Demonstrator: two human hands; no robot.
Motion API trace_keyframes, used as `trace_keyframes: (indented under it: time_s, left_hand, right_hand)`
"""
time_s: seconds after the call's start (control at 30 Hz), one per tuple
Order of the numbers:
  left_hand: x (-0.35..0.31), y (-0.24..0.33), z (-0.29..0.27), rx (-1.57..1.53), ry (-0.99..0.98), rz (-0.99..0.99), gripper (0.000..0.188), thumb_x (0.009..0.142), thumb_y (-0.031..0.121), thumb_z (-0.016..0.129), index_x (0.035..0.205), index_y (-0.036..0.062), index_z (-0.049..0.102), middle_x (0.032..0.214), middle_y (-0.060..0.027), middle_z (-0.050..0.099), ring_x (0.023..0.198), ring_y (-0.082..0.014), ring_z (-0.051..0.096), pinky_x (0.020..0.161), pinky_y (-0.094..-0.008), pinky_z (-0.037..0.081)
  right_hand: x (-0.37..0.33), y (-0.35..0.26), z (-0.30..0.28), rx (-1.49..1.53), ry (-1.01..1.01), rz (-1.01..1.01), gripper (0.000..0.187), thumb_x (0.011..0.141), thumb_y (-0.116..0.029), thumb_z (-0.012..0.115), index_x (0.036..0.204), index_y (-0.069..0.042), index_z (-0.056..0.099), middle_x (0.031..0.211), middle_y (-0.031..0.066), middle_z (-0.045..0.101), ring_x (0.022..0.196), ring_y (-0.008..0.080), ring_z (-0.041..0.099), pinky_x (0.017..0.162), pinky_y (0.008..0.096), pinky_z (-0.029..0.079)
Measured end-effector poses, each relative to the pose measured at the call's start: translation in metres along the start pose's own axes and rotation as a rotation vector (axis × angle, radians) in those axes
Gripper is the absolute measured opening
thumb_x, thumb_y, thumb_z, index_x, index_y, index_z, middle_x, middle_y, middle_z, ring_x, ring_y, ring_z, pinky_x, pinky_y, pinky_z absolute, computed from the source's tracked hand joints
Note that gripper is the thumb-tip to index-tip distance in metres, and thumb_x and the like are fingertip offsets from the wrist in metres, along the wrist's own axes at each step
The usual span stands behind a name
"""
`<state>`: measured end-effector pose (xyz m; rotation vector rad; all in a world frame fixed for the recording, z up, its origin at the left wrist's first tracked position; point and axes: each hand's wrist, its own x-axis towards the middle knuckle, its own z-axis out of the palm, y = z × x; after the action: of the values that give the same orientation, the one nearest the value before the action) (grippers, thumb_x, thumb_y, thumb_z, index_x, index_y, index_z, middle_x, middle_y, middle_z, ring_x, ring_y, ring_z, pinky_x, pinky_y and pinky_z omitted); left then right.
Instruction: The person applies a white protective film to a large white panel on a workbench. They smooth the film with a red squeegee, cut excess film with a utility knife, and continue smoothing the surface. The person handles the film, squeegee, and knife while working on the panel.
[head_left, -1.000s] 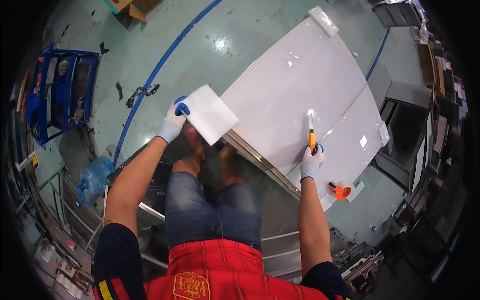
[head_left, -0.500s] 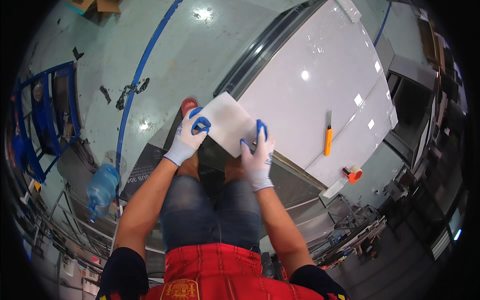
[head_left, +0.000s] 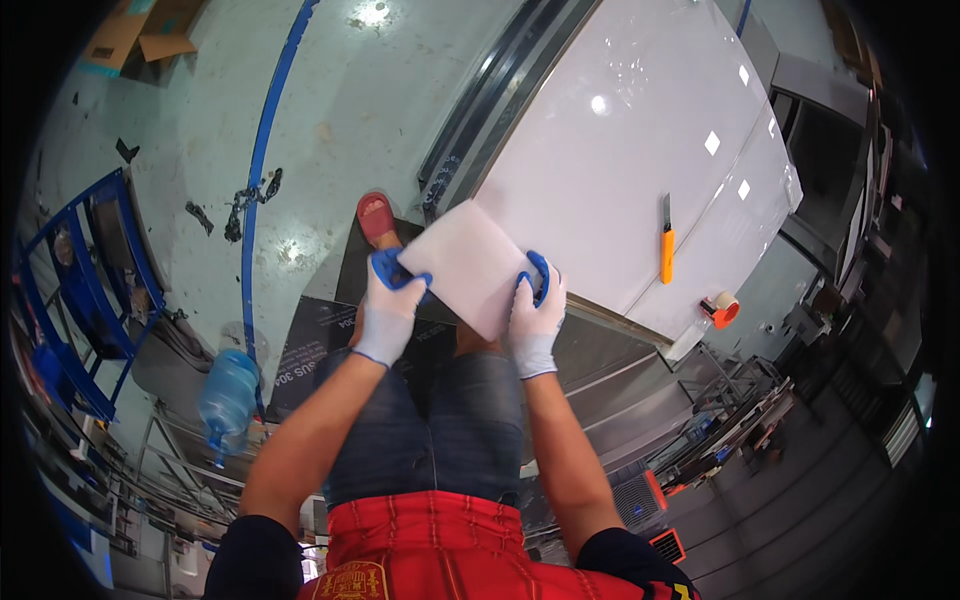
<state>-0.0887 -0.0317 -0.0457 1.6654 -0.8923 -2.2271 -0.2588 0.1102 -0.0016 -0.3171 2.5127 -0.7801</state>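
Between my two gloved hands is a square white foam-like sheet (head_left: 468, 265), held tilted over my legs beside a large white-topped panel (head_left: 590, 170). My left hand (head_left: 396, 295), in a white glove with blue fingers, grips the sheet's left corner, thumb on top. Gloved the same way, my right hand (head_left: 538, 305) pinches the right corner, its blue fingertips at the edge. On the panel to the right lies an orange utility knife (head_left: 667, 240) with its blade out. Farther right, at the panel's edge, sits an orange tape dispenser (head_left: 721, 310) with a roll of tape.
A blue water jug (head_left: 229, 395) lies on the left, near a blue metal rack (head_left: 100, 290). An open cardboard box (head_left: 130, 35) sits far left. Blue tape (head_left: 268, 120) runs along the floor. Dark metal sheets (head_left: 300, 350) lie by my legs.
My hands have shifted slightly, and the sheet has moved a little right and nearer, turning flatter to view. My right hand now pinches its corner, where its fingers were spread before.
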Motion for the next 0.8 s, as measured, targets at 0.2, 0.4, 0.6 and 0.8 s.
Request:
trace_keyframes:
  time_s: [0.2,0.4,0.6,0.8]
  left_hand:
    - [-0.014,-0.044,0.031,-0.189,0.262,-0.084,0.05,0.097,-0.007,0.075,0.138,0.0036,0.049,0.127,-0.0106,0.064,0.112,-0.0182,0.07,0.094,-0.0313,0.061]
    - [-0.016,-0.026,0.039,0.077,0.227,0.024,0.039,0.098,-0.006,0.075,0.129,0.0035,0.053,0.118,-0.0069,0.063,0.105,-0.0125,0.066,0.091,-0.0293,0.057]
    - [-0.004,-0.009,0.016,-0.087,0.248,-0.02,0.048,0.102,-0.005,0.068,0.148,-0.0001,0.058,0.132,-0.008,0.067,0.115,-0.0131,0.067,0.1,-0.0277,0.055]
    - [-0.006,-0.022,0.008,-0.114,0.13,-0.082,0.042,0.101,-0.005,0.071,0.141,0.0008,0.057,0.129,-0.0073,0.066,0.113,-0.0144,0.066,0.101,-0.0302,0.056]
  right_hand:
    - [0.032,-0.02,-0.016,-0.463,-0.017,-0.413,0.065,0.095,-0.013,0.077,0.158,-0.006,0.061,0.164,0.0242,0.055,0.152,0.0514,0.044,0.127,0.0605,0.035]
    - [0.019,-0.014,0.006,-0.474,-0.215,-0.477,0.101,0.084,-0.042,0.093,0.168,-0.008,0.049,0.175,0.0279,0.04,0.161,0.0573,0.032,0.132,0.0713,0.023]
    - [0.023,0.001,0.013,-0.502,-0.244,-0.549,0.12,0.074,-0.056,0.098,0.17,-0.008,0.045,0.177,0.0317,0.036,0.162,0.0617,0.029,0.13,0.0768,0.02]
    - [0.026,0.0,0.009,-0.583,-0.326,-0.591,0.129,0.066,-0.058,0.101,0.168,-0.005,0.044,0.178,0.0375,0.028,0.161,0.0675,0.025,0.128,0.0786,0.022]
